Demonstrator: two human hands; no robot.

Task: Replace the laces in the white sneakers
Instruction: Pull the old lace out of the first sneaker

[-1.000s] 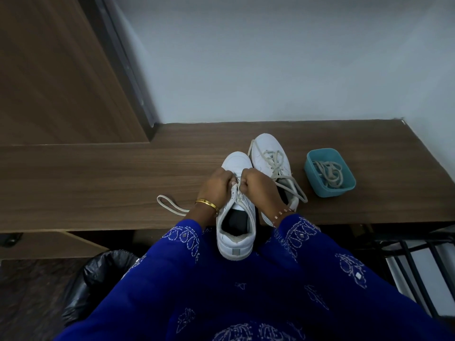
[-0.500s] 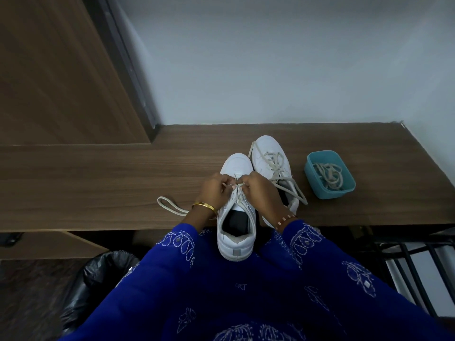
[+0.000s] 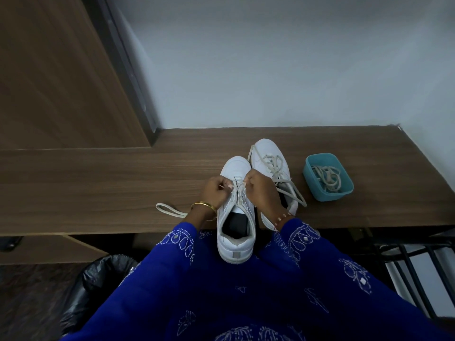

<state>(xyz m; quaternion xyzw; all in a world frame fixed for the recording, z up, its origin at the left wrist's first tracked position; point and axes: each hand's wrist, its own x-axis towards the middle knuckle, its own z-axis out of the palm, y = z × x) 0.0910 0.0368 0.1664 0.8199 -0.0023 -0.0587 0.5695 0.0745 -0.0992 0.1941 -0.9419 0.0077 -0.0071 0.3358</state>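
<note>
Two white sneakers stand side by side on a wooden desk. The near sneaker overhangs the desk's front edge, heel toward me. My left hand and my right hand each pinch the lace threaded across its upper eyelets, one hand on each side of the tongue. A loop of that lace trails on the desk to the left. The far sneaker sits behind and to the right, loosely laced, with lace ends lying toward the front right.
A teal plastic tub holding a bundle of laces stands at the right of the desk. A black bin bag sits below on the left, a black metal rack below on the right. A wall closes the back.
Both hands have drawn slightly apart on the near sneaker, and the lace between them now shows over the tongue. The sneakers and tub have not moved.
</note>
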